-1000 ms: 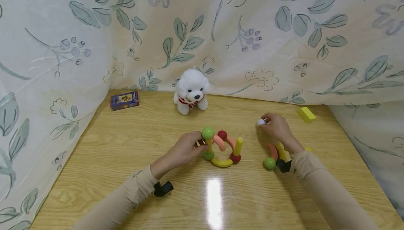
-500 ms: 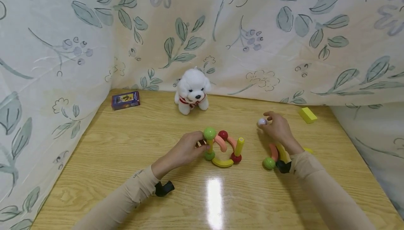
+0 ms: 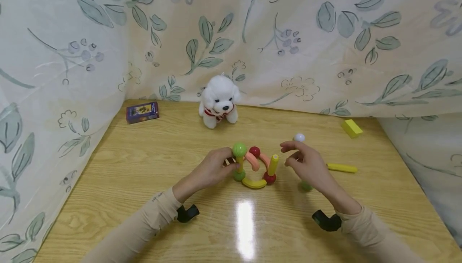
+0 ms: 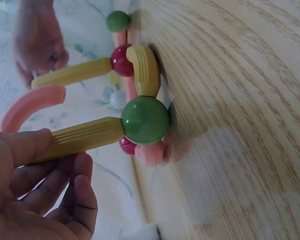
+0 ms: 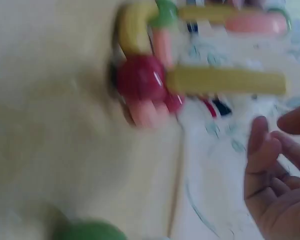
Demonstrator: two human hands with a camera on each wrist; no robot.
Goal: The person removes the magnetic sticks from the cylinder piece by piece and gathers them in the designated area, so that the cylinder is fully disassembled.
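Note:
On the table stands a ring-shaped build of toy balls and sticks. My left hand (image 3: 213, 168) grips its left upright yellow stick (image 4: 85, 140), thumb on one side, fingers on the other. A green ball (image 4: 145, 120) sits at that stick's foot and a light green ball (image 3: 239, 150) on top, with a curved coral piece (image 3: 252, 161) reaching out from it. A second yellow stick (image 3: 273, 166) rises from a red ball (image 3: 270, 178). Just right of it my right hand (image 3: 308, 166) hovers with fingers loosely bent, holding nothing. A white ball (image 3: 299, 137) lies behind that hand.
A loose yellow stick (image 3: 342, 168) lies to the right. A green ball (image 3: 306, 186) is partly hidden under the right hand. Farther back are a yellow block (image 3: 351, 128), a white plush dog (image 3: 220, 102) and a small purple box (image 3: 142, 112).
My right hand has left the white ball and moved left and nearer, toward the bare-topped yellow stick. The left hand keeps its grip in the same place.

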